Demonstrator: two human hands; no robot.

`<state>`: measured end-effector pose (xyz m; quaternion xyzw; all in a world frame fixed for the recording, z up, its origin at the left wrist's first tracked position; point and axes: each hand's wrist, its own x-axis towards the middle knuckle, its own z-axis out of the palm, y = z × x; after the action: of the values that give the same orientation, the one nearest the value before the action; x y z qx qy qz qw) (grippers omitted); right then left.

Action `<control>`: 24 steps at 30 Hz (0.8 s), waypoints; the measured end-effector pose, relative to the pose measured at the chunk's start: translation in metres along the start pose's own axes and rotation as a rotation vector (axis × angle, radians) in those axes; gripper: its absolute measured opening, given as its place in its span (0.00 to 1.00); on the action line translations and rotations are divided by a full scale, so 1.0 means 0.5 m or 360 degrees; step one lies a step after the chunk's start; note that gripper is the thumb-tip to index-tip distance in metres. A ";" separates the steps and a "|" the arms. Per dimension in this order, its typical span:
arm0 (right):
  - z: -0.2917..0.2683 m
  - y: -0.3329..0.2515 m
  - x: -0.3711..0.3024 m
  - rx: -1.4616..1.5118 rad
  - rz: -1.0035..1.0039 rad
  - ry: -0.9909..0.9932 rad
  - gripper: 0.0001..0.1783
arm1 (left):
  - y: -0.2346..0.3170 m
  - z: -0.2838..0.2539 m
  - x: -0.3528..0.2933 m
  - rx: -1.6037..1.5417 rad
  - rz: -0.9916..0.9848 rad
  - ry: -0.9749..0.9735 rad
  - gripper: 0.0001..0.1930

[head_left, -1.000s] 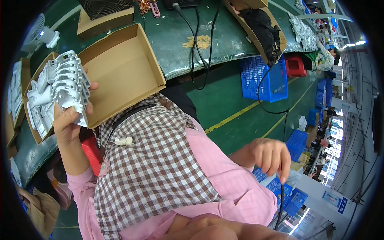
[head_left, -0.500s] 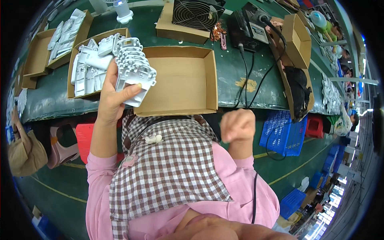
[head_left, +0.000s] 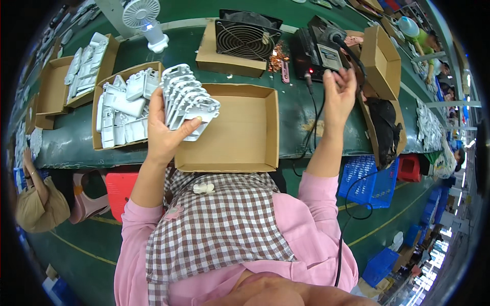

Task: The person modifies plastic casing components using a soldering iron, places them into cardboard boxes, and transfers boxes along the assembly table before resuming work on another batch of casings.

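My left hand (head_left: 166, 133) is closed round a stack of white moulded plastic casings (head_left: 190, 102). The stack fans out above the left rim of a cardboard tray (head_left: 232, 166). Beside it, a second cardboard box (head_left: 95, 109) holds loose white plastic parts (head_left: 122, 104). My right hand (head_left: 339, 94) is raised in front of a black soldering station (head_left: 326, 53). Its fingers are apart, and I see nothing between them.
A black fan (head_left: 247, 41) lies against a cardboard box at the back, near copper-coloured scraps (head_left: 276, 57) and a pink-handled tool (head_left: 285, 72). Black cables (head_left: 312, 115) run over the bench edge. A small white fan (head_left: 148, 25) stands back left. At far left, another person's arm (head_left: 34, 173) shows.
My right hand has risen from beside my waist to the soldering station, and its fist has opened. The left hand and its stack have shifted slightly right within a tilted view.
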<state>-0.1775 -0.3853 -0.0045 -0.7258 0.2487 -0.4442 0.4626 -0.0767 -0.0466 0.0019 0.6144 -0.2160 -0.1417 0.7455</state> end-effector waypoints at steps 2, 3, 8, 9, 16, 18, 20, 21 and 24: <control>0.008 0.010 0.051 0.0040 -0.0013 0.0056 0.38 | 0.008 0.004 0.004 -0.0034 -0.0012 -0.0039 0.41; 0.016 0.010 0.069 0.0128 -0.0032 0.0131 0.32 | 0.011 0.002 0.004 -0.0061 -0.0041 -0.0061 0.40; 0.056 0.032 0.157 0.0232 -0.0143 0.0211 0.17 | 0.026 0.011 0.028 -0.0491 -0.0258 -0.0161 0.40; 0.062 0.039 0.170 0.0166 -0.0127 0.0228 0.15 | 0.023 0.013 0.035 -0.0554 -0.0304 -0.0185 0.40; 0.028 0.021 0.161 -0.0006 -0.0502 0.0454 0.07 | 0.003 0.025 0.065 -0.0730 -0.0431 -0.0277 0.38; 0.020 -0.020 0.093 0.0098 -0.0431 0.0607 0.07 | -0.001 0.019 0.068 -0.0727 -0.0385 -0.0247 0.38; 0.022 -0.083 -0.005 0.0512 -0.0404 0.0576 0.06 | 0.000 0.018 0.067 -0.0712 -0.0330 -0.0182 0.39; 0.037 -0.100 -0.051 0.0802 -0.0368 0.0558 0.08 | 0.002 0.025 0.064 -0.0692 -0.0293 -0.0118 0.40; 0.066 -0.131 -0.190 0.1035 -0.0066 0.0157 0.10 | -0.020 0.046 0.065 -0.0506 -0.0081 0.0025 0.43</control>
<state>-0.1977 -0.2678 0.0087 -0.5227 0.1012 -0.5443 0.6483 -0.0591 -0.0837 0.0006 0.4952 -0.1692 -0.1882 0.8311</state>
